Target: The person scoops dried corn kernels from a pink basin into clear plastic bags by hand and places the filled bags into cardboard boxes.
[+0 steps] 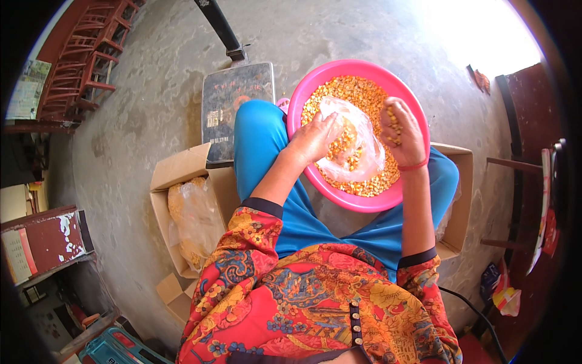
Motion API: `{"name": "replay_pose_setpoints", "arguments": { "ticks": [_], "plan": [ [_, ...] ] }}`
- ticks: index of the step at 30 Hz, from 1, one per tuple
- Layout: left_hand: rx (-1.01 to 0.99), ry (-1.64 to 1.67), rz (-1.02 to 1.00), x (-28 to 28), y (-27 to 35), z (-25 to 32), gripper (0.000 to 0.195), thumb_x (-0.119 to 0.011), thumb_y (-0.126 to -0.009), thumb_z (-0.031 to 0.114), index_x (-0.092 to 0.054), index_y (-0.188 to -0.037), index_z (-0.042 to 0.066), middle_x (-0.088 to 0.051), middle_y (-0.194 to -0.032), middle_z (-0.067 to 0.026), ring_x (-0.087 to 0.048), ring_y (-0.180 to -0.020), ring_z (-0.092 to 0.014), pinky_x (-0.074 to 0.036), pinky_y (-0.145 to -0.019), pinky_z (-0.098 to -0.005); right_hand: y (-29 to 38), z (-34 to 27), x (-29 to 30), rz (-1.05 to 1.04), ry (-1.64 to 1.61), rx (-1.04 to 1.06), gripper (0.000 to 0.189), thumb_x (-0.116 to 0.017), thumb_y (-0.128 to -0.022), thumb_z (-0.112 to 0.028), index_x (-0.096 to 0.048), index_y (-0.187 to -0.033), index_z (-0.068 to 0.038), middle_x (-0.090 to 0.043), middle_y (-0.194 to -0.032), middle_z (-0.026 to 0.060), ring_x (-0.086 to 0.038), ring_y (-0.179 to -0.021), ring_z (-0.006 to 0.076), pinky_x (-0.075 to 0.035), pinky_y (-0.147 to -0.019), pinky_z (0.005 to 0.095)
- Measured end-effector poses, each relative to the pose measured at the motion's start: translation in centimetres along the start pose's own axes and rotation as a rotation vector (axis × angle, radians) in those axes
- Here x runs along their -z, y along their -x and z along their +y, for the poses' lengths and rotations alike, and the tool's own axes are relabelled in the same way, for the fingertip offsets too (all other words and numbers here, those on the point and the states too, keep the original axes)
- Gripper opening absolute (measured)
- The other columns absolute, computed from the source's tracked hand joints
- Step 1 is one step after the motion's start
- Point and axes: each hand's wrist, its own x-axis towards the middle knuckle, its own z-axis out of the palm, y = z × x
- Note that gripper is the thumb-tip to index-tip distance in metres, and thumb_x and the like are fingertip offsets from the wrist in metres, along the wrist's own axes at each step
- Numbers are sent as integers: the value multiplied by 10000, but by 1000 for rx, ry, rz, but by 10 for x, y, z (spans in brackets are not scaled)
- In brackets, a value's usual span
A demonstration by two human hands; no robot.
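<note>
A pink plastic basin (pixel 411 98) rests between my knees, with loose corn kernels (pixel 354 86) in it. On the kernels lies a clear plastic bag (pixel 363 170), its mouth spread, with some corn inside. My left hand (pixel 316 136) grips the bag's left edge between thumb and fingers. Over the basin's right side, my right hand (pixel 404 134) is cupped upward around a handful of corn kernels. A red cord circles that wrist.
An open cardboard box (pixel 159 214) holding bagged corn stands at my left. Another cardboard box (pixel 464 200) is by my right knee. A platform scale (pixel 238 104) lies ahead on the concrete floor. Red wooden chairs (pixel 77 63) line the far left.
</note>
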Motion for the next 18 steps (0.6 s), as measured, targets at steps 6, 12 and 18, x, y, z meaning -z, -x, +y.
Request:
{"name": "replay_pose_setpoints", "arguments": {
  "ticks": [6, 12, 18],
  "plan": [
    [-50, 6, 53, -3, -4, -1, 505, -519, -814, 199, -369, -1286, 100, -455, -1138, -267, -521, -986, -400, -443, -828, -433, -12, 45, -10, -44, 446, 12, 154, -452, -907, -168, -551, -919, -50, -558, -843, 11, -526, -770, 82, -434, -652, 218],
    [-13, 31, 21, 1, -3, 1, 472, -500, -802, 129, -391, -1260, 93, -477, -1085, -254, -515, -991, -393, -438, -828, -432, -4, 40, -10, -200, 1021, 123, 160, -545, -792, -55, -612, -937, -45, -604, -886, 20, -546, -812, 89, -457, -725, 256],
    [-60, 77, 55, -15, -9, -15, 377, -497, -810, 156, -483, -1178, 76, -525, -1072, -226, -527, -977, -371, -431, -844, -420, -27, 38, 57, 86, 864, 118, 191, -506, -799, -8, -591, -970, -31, -610, -908, 60, -567, -833, 143, -462, -755, 274]
  ]
}}
